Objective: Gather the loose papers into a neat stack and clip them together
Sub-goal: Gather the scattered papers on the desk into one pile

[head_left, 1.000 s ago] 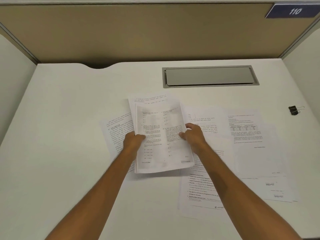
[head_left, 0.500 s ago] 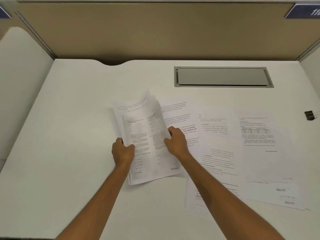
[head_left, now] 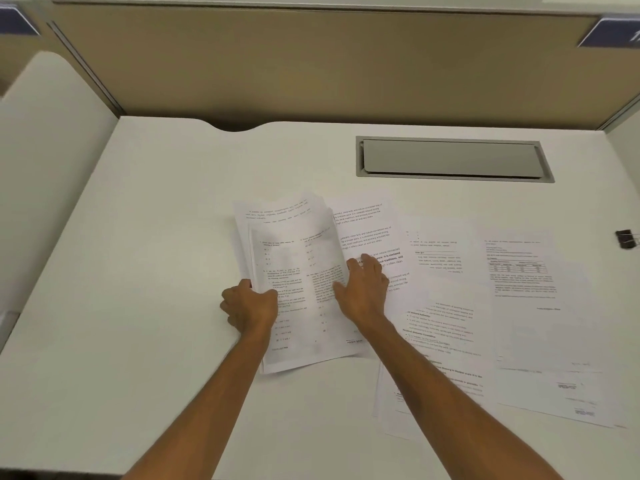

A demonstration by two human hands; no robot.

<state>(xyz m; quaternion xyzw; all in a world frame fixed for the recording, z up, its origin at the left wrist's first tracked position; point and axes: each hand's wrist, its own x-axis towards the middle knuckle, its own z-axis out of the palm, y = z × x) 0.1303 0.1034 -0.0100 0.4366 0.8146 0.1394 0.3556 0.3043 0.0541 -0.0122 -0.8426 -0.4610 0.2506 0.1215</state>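
A partial stack (head_left: 304, 289) is clamped by both hands' fingers; gathering is underway, and the loose sheets (head_left: 446, 306) must be added next.

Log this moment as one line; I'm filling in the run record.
phase: gathering | left hand: gripping stack | right hand: on stack's right side | loose sheets: spread right | binder clip: untouched

Print on the held papers (head_left: 298, 282) is blurred, binder clip (head_left: 626, 239) tiny.
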